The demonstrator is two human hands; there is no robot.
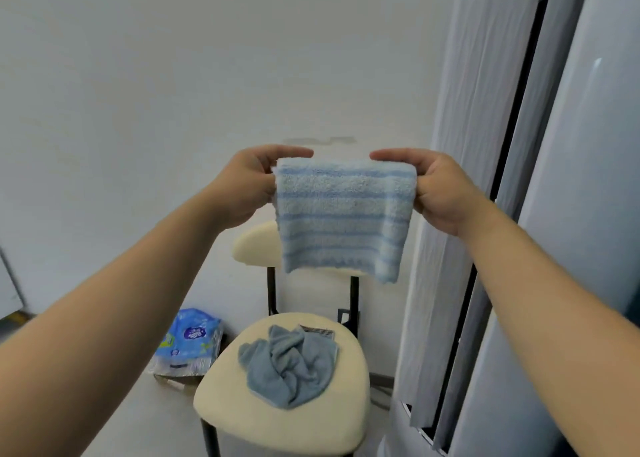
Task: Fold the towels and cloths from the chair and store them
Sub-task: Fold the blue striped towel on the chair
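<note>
striped towel, pale blue with darker blue bands, is held up in the air in front of the plain wall, with its lower part hanging before the backrest of the chair. its top edge is stretched level between two bare hands, and the bottom edge hangs free and slightly uneven, lower at the right. whether it is folded double cannot be told for certain.

the left grip is closed on the upper left corner, where the cloth is pinched between the thumb and curled fingers. the right grip is closed on the upper right corner in the same way. both forearms are stretched forward.

a crumpled grey-blue towel is seen lying on the cream seat of the chair, well below the held one. a blue plastic package is seen on the floor just left of the chair. tall grey panels are seen to the right of it.
</note>
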